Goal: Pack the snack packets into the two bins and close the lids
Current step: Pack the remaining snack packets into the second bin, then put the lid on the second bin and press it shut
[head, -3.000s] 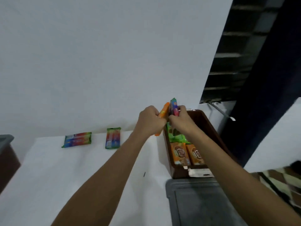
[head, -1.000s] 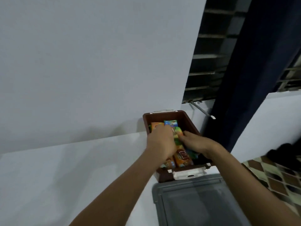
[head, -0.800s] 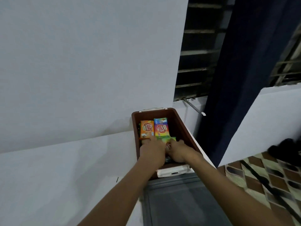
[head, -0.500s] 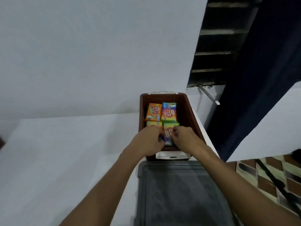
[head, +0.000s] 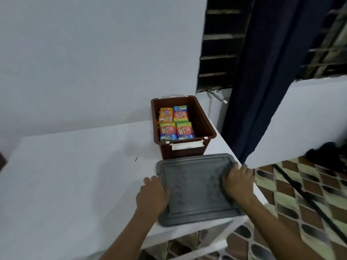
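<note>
Grey lid (head: 195,188) now has both hands on it: left hand (head: 152,194) grips its left edge, right hand (head: 237,182) grips the right. A moment ago both were inside the brown bin (head: 183,126) arranging snack packets (head: 175,123); now they're out. Four packets show on top, lying flat below the rim. Judgement: this bin is packed, lid goes on next. Lid lies flat on the white surface (head: 75,175), just in front of the bin. White latch (head: 187,145) faces the lid; nothing blocks the path. Second bin barely in view at far left.
</note>
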`<state>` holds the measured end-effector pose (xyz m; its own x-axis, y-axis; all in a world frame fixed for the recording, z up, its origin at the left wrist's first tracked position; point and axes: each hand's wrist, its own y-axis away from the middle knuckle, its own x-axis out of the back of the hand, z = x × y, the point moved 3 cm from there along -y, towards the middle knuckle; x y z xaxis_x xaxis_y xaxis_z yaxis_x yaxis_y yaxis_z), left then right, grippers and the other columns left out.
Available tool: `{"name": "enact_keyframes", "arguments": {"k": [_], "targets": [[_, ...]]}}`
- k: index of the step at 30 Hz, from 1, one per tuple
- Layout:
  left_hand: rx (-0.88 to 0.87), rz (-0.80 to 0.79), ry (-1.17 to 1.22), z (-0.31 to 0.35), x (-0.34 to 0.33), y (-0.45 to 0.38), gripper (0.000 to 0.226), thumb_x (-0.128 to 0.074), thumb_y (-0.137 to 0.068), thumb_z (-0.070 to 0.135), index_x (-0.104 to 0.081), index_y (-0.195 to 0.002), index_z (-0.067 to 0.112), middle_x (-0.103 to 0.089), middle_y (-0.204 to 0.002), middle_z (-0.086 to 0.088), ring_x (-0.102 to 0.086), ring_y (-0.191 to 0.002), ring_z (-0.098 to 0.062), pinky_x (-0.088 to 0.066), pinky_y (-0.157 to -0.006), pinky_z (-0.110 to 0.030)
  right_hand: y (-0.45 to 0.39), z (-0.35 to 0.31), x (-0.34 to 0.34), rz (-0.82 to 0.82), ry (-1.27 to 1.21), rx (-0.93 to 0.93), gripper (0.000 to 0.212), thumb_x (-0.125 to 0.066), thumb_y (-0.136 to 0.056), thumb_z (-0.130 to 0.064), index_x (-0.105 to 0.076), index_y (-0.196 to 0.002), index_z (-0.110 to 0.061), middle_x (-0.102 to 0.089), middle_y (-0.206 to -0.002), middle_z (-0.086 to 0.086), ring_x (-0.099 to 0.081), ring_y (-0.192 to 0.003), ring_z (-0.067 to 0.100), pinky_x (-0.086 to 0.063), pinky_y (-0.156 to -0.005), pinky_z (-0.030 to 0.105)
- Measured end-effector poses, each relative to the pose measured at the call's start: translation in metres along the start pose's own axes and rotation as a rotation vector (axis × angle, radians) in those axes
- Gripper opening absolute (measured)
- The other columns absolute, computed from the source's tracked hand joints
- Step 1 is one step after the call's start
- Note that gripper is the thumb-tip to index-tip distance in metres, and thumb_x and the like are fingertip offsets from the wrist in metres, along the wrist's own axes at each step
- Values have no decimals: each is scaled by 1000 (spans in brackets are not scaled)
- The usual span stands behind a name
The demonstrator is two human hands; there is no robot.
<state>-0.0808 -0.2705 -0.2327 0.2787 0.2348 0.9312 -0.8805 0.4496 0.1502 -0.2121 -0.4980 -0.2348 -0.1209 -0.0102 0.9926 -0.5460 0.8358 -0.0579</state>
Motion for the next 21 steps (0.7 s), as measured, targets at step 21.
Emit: {"name": "enact_keyframes", "arguments": {"k": [21], "targets": [[-140,371,767,-7,146,31,41,-55,-92,28,-48,-130,14,-54,-122,-11,-59,-102,-27,-48,-86,-33,49,-8,110,92,-1520,-392,32,-42,-101,-24,-58,-111,2,-62,-101,14,-56,-80,21,-47,-69,28]]}}
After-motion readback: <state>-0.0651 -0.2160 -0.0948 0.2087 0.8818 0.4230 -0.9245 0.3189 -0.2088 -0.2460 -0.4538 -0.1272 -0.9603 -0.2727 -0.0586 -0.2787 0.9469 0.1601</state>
